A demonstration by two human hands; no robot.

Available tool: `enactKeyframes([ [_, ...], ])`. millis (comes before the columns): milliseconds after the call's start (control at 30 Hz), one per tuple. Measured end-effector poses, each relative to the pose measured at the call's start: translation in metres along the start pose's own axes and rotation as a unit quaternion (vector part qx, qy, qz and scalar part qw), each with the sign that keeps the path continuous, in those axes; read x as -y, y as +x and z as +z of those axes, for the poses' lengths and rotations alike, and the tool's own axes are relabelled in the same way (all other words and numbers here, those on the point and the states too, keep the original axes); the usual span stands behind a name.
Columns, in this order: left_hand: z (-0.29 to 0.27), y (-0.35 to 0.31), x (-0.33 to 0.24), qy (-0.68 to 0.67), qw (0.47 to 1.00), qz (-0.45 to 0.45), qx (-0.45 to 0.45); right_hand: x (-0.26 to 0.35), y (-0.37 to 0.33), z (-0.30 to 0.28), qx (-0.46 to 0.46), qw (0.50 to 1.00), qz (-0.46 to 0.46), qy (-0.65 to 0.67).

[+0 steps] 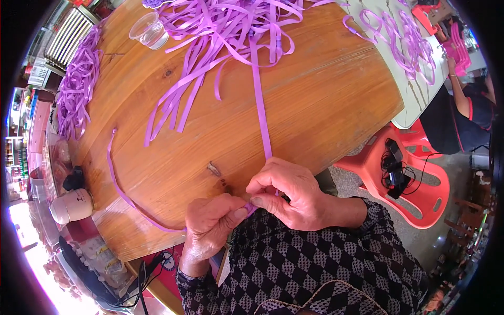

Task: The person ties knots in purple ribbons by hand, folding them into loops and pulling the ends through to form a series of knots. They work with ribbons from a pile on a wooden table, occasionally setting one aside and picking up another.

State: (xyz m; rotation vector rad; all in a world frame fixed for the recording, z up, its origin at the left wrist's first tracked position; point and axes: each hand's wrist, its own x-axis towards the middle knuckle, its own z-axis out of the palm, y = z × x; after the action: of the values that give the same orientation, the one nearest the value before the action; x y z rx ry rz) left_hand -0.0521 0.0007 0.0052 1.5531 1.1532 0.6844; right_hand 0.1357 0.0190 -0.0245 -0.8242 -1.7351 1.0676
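Note:
Close to my body, both hands pinch one purple ribbon (259, 100). My left hand (212, 220) has thumb and forefinger closed on a short bit of it, and a thin tail (116, 184) runs from that hand in a curve leftward over the table. Touching it fingertip to fingertip, my right hand (291, 194) is closed on the same ribbon, whose flat length stretches up to the large heap of purple ribbons (231, 26). Whether a knot or loop sits between the fingers is hidden.
On the wooden table (325, 94) stand a clear plastic cup (150, 32) and, at left, another ribbon bundle (79, 84). A pale jar (72, 206) is by the left edge. Ribbons (404, 42) lie on a white table. A red stool (428, 205) holds black cables; a person (462, 115) is beyond.

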Motion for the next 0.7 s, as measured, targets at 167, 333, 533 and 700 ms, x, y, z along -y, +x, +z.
enactKeyframes([
  [167, -0.002, -0.003, 0.016, -0.444, 0.890, -0.100, 0.039, 0.007, 0.000, 0.000, 0.047, 0.994, 0.042, 0.088],
  [333, 0.019, 0.002, 0.022, -0.461, 0.883, -0.016, -0.089, 0.011, 0.002, 0.001, 0.025, 0.991, 0.075, 0.108],
  [533, 0.015, -0.006, 0.024, -0.530, 0.828, -0.149, 0.103, 0.006, 0.003, -0.004, 0.008, 0.999, 0.011, 0.037],
  [700, 0.021, -0.003, 0.012, -0.540, 0.828, -0.150, 0.001, -0.005, 0.001, -0.007, -0.032, 0.999, -0.014, 0.008],
])
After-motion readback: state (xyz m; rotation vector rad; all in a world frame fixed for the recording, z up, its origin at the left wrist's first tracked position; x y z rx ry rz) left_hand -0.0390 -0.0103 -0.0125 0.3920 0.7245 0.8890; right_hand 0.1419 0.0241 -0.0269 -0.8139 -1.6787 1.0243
